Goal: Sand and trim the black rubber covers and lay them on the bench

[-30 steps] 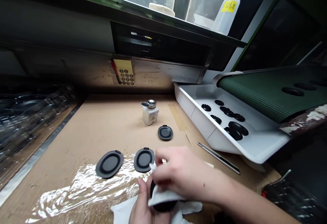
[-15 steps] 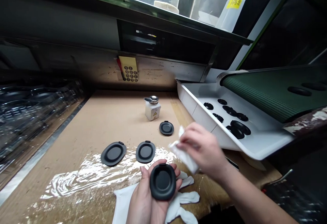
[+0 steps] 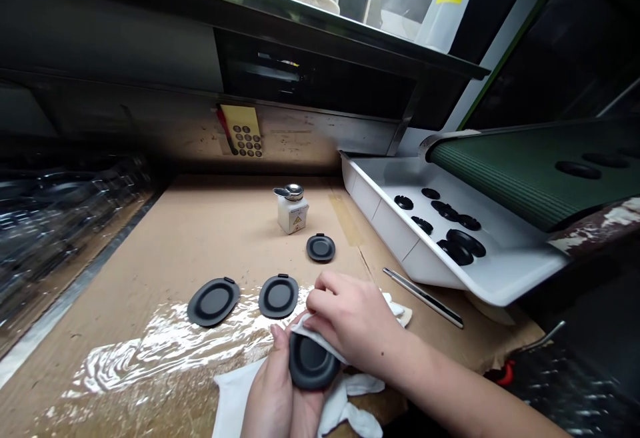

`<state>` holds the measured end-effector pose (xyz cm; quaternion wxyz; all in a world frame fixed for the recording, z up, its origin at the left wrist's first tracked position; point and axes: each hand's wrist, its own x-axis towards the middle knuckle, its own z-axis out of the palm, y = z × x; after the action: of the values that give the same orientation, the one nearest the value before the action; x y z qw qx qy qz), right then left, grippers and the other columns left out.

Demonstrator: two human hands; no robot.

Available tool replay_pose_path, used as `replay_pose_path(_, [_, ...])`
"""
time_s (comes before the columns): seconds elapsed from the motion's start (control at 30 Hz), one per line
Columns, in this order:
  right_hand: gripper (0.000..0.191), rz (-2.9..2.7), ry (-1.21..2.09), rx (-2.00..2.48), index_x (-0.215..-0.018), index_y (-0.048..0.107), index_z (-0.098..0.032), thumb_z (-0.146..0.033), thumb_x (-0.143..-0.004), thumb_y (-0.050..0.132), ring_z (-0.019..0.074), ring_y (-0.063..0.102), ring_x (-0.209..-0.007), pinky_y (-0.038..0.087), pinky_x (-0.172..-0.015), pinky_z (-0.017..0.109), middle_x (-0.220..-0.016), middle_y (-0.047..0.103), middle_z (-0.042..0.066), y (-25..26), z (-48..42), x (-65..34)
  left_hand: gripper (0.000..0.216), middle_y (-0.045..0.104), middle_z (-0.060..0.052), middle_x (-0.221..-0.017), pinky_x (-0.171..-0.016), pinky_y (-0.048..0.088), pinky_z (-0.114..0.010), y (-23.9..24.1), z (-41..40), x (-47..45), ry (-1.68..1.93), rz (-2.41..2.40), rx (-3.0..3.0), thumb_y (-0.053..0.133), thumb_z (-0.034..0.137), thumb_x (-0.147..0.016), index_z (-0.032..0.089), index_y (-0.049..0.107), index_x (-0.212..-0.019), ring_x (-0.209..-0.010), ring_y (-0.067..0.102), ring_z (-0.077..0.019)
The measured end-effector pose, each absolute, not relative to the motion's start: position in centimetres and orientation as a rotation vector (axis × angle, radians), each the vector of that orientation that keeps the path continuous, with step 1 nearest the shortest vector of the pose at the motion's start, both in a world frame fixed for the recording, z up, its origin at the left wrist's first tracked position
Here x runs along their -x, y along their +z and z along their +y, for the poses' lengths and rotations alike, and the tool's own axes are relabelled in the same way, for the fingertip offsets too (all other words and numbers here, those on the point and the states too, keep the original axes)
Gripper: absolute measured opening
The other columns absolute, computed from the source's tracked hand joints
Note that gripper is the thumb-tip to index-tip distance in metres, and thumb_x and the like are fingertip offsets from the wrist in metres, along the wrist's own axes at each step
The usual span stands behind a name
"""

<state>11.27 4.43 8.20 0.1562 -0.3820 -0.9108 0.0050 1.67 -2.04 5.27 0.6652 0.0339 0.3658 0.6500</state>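
My left hand (image 3: 277, 395) cradles a black oval rubber cup (image 3: 311, 362) with its hollow side tilted up. My right hand (image 3: 350, 318) pinches a white cloth (image 3: 317, 335) and presses it against the cup's upper edge. More of the white cloth (image 3: 235, 391) trails onto the bench under both hands. Ahead of them, three flat black oval pads lie apart: a large one (image 3: 213, 302) and a middle one (image 3: 278, 296) on a clear plastic film (image 3: 165, 351), and a small one (image 3: 321, 247) on bare cardboard (image 3: 200, 238).
A small white bottle with a metal pump top (image 3: 292, 215) stands behind the pads. To the right are a slim metal tool (image 3: 424, 297) and a white tray (image 3: 385, 231) holding several black parts. A green belt conveyor (image 3: 525, 171) carries more.
My right hand has come down from the upper right with the cloth and now presses it on the cup. The cup has tilted in my left hand, and the view has shifted slightly.
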Motion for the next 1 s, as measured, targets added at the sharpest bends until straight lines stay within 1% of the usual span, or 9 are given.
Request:
replay_pose_path(0.1, [0.013, -2.644, -0.197, 1.009, -0.072, 0.049, -0.021, -0.026, -0.085, 0.049, 0.0120, 0.043, -0.065, 0.019, -0.050, 0.028, -0.077, 0.050, -0.002, 7.7, 4.3, -11.6, 0.033, 0.065, -0.023, -0.107, -0.083, 0.046, -0.058, 5.3, -2.0, -1.8, 1.472, 0.802, -0.070, 0.047, 0.023, -0.085, 0.007, 0.052, -0.113, -0.100, 0.060, -0.0346])
replay_pose_path(0.23, [0.017, -2.644, -0.283, 1.009, -0.068, 0.048, -0.019, -0.021, -0.085, 0.048, 0.0118, 0.042, -0.062, 0.020, -0.050, 0.027, -0.072, 0.051, -0.001, 8.3, 4.7, -13.3, 0.027, 0.069, -0.019, -0.096, -0.080, 0.049, -0.052, 5.6, -2.1, -1.8, 1.461, 0.858, -0.072, 0.047, 0.024, -0.085, 0.009, 0.055, -0.106, -0.092, 0.063, -0.0321])
replay_pose_path(0.4, [0.020, -2.454, -0.220, 1.273, -0.078, 0.054, -0.019, -0.032, -0.090, 0.044, 0.0093, 0.048, -0.065, 0.028, -0.053, 0.022, -0.080, 0.054, -0.001, 11.5, 7.8, -15.7, 0.031, 0.066, -0.026, -0.100, -0.080, 0.050, -0.049, 6.3, -2.1, -1.7, 1.422, 0.949, -0.095, 0.042, 0.027, -0.086, 0.005, 0.052, -0.107, -0.093, 0.063, -0.0343])
replay_pose_path(0.57, [0.016, -2.367, -0.437, 1.525, -0.080, 0.055, -0.018, -0.027, -0.089, 0.045, 0.0145, 0.050, -0.070, 0.025, -0.050, 0.024, -0.085, 0.055, 0.003, 10.6, 12.8, -14.7, 0.028, 0.066, -0.023, -0.104, -0.084, 0.048, -0.049, 6.5, -2.3, -1.6, 1.418, 0.940, -0.113, 0.040, 0.025, -0.088, 0.009, 0.053, -0.107, -0.099, 0.061, -0.0315])
replay_pose_path(0.7, [0.010, -2.433, -0.356, 1.521, -0.082, 0.057, -0.015, -0.014, -0.085, 0.048, 0.0172, 0.053, -0.076, 0.033, -0.055, 0.025, -0.086, 0.057, 0.006, 7.8, 15.7, -13.6, 0.026, 0.063, -0.017, -0.114, -0.090, 0.042, -0.052, 6.0, -2.5, -1.2, 1.421, 0.826, -0.109, 0.043, 0.022, -0.086, 0.016, 0.057, -0.108, -0.107, 0.056, -0.0302])
replay_pose_path(0.8, [0.014, -2.442, -0.268, 1.463, -0.092, 0.058, -0.015, -0.011, -0.085, 0.047, 0.0208, 0.052, -0.091, 0.039, -0.073, 0.032, -0.096, 0.058, 0.008, 7.5, 14.9, -14.0, 0.028, 0.058, -0.016, -0.123, -0.094, 0.037, -0.053, 5.4, -2.6, -1.0, 1.422, 0.767, -0.127, 0.047, 0.023, -0.085, 0.019, 0.057, -0.110, -0.111, 0.053, -0.0297])
replay_pose_path(0.9, [0.020, -2.436, -0.164, 1.372, -0.104, 0.056, -0.018, -0.017, -0.087, 0.046, 0.0210, 0.047, -0.104, 0.036, -0.087, 0.035, -0.110, 0.055, 0.008, 8.5, 11.0, -14.7, 0.030, 0.057, -0.015, -0.124, -0.097, 0.034, -0.053, 4.9, -2.6, -1.0, 1.416, 0.719, -0.138, 0.052, 0.023, -0.082, 0.020, 0.057, -0.111, -0.113, 0.051, -0.0306])
replay_pose_path(0.97, [0.025, -2.463, -0.024, 1.297, -0.110, 0.053, -0.021, -0.027, -0.086, 0.051, 0.0170, 0.050, -0.101, 0.039, -0.087, 0.029, -0.109, 0.057, 0.005, 9.0, 7.6, -14.7, 0.029, 0.060, -0.014, -0.120, -0.098, 0.034, -0.051, 4.7, -2.5, -1.0, 1.404, 0.680, -0.104, 0.054, 0.025, -0.081, 0.018, 0.059, -0.109, -0.112, 0.052, -0.0307])
replay_pose_path(1.0, [0.034, -2.467, 0.089, 1.266, -0.115, 0.050, -0.021, -0.032, -0.083, 0.055, 0.0158, 0.051, -0.099, 0.041, -0.085, 0.027, -0.108, 0.057, 0.004, 8.9, 6.0, -14.5, 0.029, 0.063, -0.013, -0.116, -0.099, 0.033, -0.050, 4.7, -2.4, -1.1, 1.391, 0.653, -0.065, 0.053, 0.028, -0.082, 0.018, 0.061, -0.107, -0.111, 0.052, -0.0302])
